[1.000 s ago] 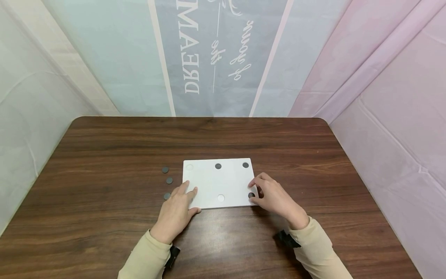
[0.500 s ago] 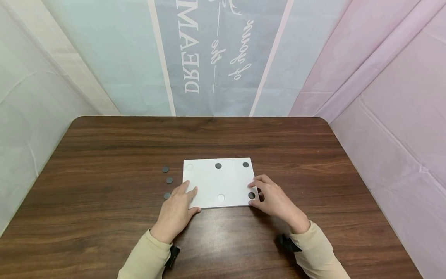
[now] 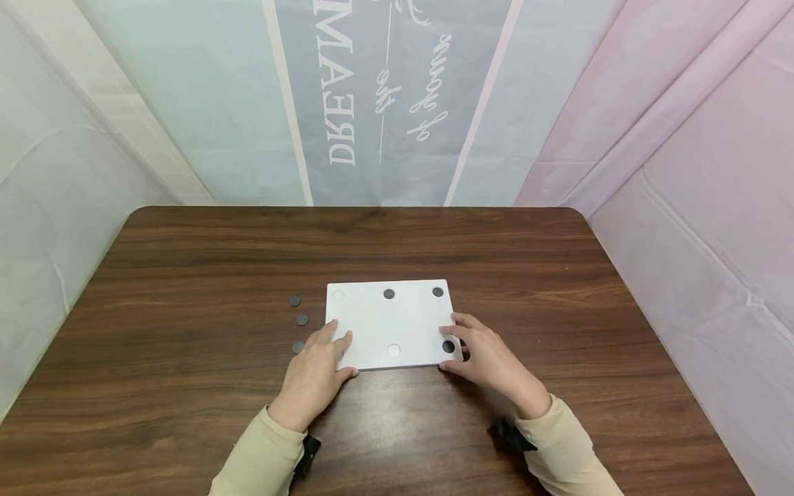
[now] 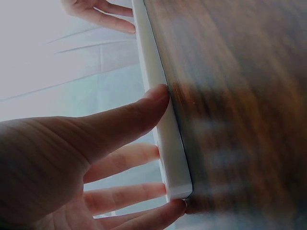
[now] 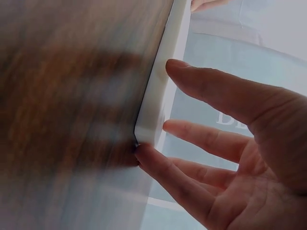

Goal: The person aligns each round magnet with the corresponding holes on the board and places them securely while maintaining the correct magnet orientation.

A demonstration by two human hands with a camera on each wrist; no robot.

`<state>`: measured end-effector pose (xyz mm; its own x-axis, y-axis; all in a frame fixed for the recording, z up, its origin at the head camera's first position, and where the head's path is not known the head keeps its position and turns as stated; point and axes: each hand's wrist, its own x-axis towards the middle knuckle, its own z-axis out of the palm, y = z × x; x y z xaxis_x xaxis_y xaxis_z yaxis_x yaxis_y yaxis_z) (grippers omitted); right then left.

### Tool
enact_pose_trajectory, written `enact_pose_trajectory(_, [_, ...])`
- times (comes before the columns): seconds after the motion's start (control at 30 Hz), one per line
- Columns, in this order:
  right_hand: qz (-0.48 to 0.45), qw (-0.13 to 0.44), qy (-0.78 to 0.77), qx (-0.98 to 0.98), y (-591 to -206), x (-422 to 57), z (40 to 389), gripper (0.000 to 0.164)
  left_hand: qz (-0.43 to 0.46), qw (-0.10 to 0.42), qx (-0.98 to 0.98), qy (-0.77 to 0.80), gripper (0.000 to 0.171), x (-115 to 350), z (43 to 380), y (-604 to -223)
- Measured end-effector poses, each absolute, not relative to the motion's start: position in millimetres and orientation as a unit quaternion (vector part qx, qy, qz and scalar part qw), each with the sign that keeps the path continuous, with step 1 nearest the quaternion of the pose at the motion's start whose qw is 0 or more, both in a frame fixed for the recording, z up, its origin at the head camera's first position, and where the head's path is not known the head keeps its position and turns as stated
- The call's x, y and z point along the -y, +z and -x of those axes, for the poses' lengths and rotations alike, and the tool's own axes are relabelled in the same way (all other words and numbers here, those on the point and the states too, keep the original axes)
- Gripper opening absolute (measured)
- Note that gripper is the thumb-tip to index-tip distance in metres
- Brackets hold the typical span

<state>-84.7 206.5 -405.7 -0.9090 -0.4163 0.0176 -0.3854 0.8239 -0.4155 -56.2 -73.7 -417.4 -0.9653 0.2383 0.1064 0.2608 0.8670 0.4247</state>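
Observation:
In the head view a white rectangular board (image 3: 372, 324) lies on the table. My left hand (image 3: 312, 382) holds its near left corner: thumb on the front edge, fingers over the top and left side, as the left wrist view shows. At the near right corner my right hand (image 3: 493, 355) grips likewise, thumb on the front edge, fingers on the top and right side. Between its thumb and index finger a dark round disc (image 3: 449, 347) sits in the board. Two more discs sit at the top middle (image 3: 389, 294) and top right. Pale round recesses (image 3: 393, 350) show at bottom middle and top left.
Left of the board, three loose dark discs (image 3: 302, 319) lie in a rough column on the brown wooden table (image 3: 186, 344); the nearest is beside my left fingers. A printed cloth (image 3: 378, 103) hangs behind the table, with pale cloth on both sides.
My right hand has shifted from the lower right disc; its thumb has moved onto the board's front edge and its fingers have spread, leaving the disc uncovered. My left hand has stayed put.

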Motion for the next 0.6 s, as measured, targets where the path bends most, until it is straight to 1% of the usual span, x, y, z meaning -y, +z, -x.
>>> enact_pose_trajectory(0.2, [0.193,0.037,-0.210,-0.958,-407.1,-203.3,81.9,0.052,0.131,0.024,0.966,-0.221,0.053,73.5,55.8,-417.0])
enact_pose_trajectory(0.43, [0.184,0.017,-0.203,-0.961,-407.7,-199.7,82.4,0.050,0.132,0.022,0.967,-0.218,0.053,73.3,56.4,-416.4])
enact_pose_trajectory(0.6, [0.179,0.018,-0.203,-0.963,-407.3,-199.5,82.7,0.050,0.134,0.022,0.966,-0.218,0.054,73.0,56.7,-415.4])
